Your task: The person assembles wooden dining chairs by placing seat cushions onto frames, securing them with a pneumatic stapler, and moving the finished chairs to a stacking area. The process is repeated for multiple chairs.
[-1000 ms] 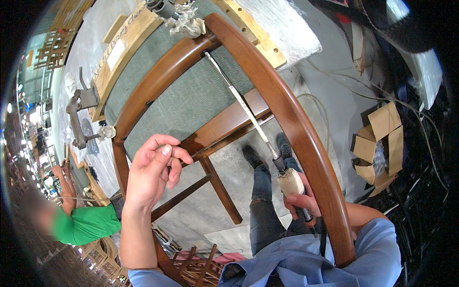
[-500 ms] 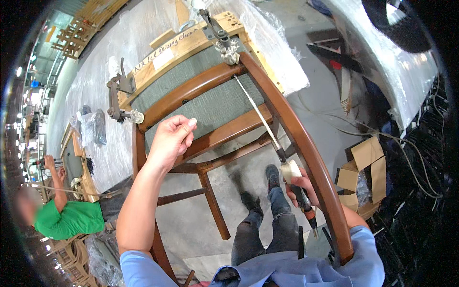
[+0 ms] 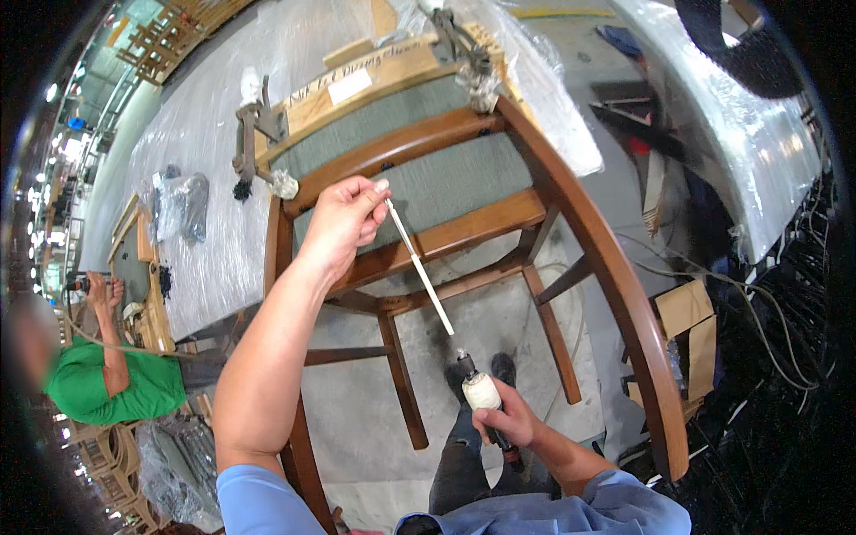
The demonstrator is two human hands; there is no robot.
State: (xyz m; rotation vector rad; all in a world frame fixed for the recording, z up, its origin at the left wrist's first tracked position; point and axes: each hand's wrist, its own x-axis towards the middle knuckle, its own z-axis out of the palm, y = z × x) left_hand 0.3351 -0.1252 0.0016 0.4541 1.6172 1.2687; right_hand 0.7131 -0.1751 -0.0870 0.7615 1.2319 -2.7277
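My right hand grips a power screwdriver with a pale wrapped body, low in front of me. Its long thin bit slants up and left. My left hand is closed in a pinch at the bit's far end; anything small between the fingertips is hidden. Both hands are over a brown wooden chair frame with arms and legs. Behind its curved rail lies a grey-green padded panel. Dark holes show in the rail.
Two metal toggle clamps with wrapped tips hold the chair against a wooden jig. Plastic film covers the bench. An open carton and cables lie right. A person in green works at left.
My right hand has brought the screwdriver left, and its bit has left the rail's right end. The bit's tip now meets my left fingers, which have shifted slightly up and right.
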